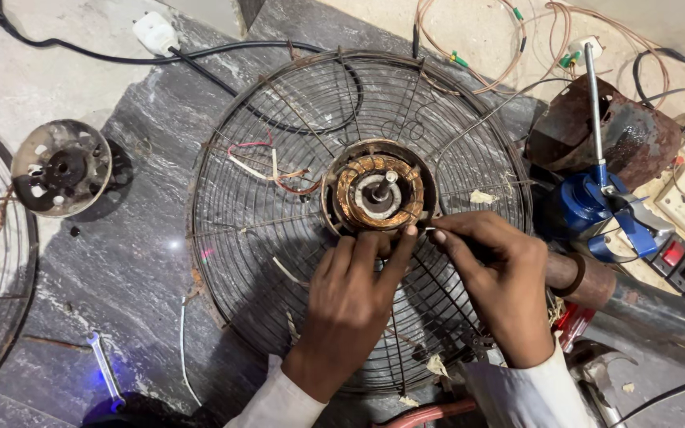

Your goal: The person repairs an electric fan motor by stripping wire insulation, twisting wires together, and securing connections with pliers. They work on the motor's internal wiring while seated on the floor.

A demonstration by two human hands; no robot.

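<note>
Working at the near rim of the motor [380, 190], both hands meet over the copper winding. The motor sits in the middle of a rusty fan guard [279, 238] lying flat on a dark slab [136, 269]. The left hand [350, 305] has its fingers stretched forward, fingertips pressing the motor's edge. The right hand [493, 277] pinches a thin dark tool, hard to identify, its tip at the same rim. Judging by this, the step is picking at the winding's edge; any further move there calls for a steady tip and a firm brace. Loose wires [267, 162] trail left of the motor. A spanner [105, 368] lies well apart, a blue tool [604, 206] to the right.
</note>
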